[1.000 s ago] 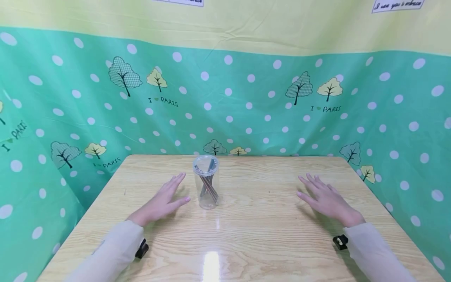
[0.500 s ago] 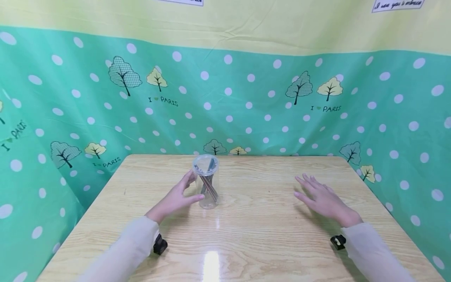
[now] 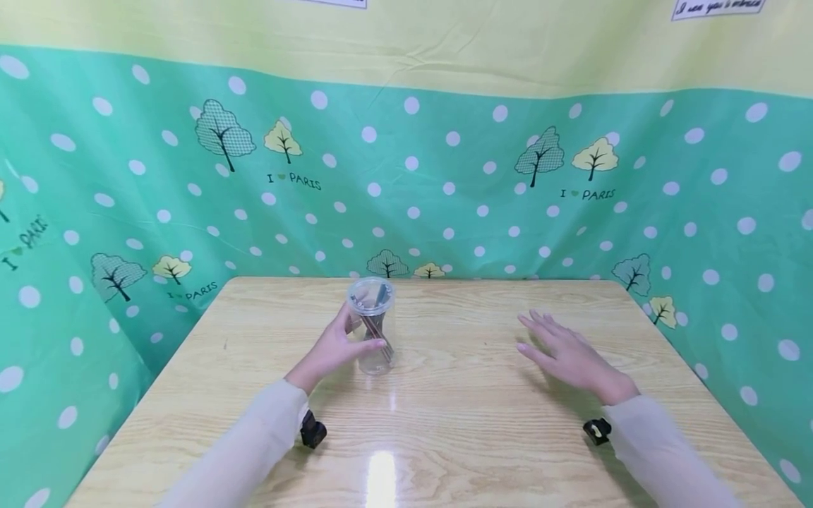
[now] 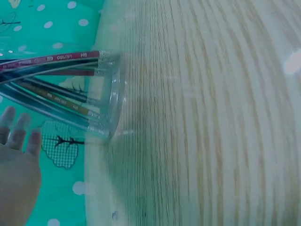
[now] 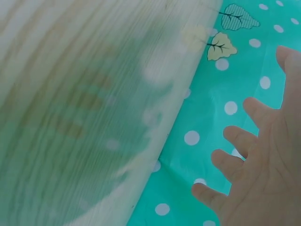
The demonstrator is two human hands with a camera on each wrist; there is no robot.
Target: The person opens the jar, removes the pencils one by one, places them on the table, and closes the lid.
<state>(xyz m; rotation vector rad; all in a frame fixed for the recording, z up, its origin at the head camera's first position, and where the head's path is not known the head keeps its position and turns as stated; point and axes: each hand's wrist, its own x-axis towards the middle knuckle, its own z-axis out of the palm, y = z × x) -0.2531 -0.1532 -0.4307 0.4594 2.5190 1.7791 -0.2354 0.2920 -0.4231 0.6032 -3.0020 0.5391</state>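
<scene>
A clear plastic jar with a lid and several pencils in it stands upright on the table. My left hand is at its left side. The thumb lies straight across the jar's front, and the other fingers reach behind it in the head view. In the left wrist view, straight fingertips show close beside the jar wall. My right hand hovers over the table's right side, fingers spread and palm visible in the right wrist view, holding nothing.
The wooden table has a bright light reflection near its front. A green dotted curtain with printed trees hangs behind and at both sides. Black wrist cameras sit by the cuffs of both light sleeves.
My left hand has moved right and come round the jar, its thumb now across the front. My right hand has drifted slightly left. The jar stays in its place.
</scene>
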